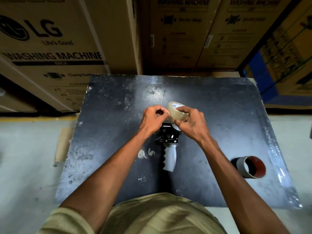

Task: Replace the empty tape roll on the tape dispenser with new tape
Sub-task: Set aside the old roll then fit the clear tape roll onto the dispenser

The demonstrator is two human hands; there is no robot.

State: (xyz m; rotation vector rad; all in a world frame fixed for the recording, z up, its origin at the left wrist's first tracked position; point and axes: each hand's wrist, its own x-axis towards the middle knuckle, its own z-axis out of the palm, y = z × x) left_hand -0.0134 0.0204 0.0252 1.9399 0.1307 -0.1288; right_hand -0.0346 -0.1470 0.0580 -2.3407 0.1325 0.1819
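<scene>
A new roll of clear-beige tape [175,111] is held above the middle of the dark table [109,124]. My right hand [190,124] grips the roll from the right and below. My left hand [154,119] is curled at the roll's left edge, fingertips pinched against the tape there. Below both hands lies the tape dispenser [168,146], black metal head toward the far side, white handle pointing at me. Its spindle is partly hidden by my hands. An empty cardboard core [251,167] lies on its side at the table's right.
Large cardboard washing machine boxes [55,48] stand close behind the table and to the left. More boxes with blue print [283,61] are stacked at the right. Pale floor [25,157] shows on both sides of the table.
</scene>
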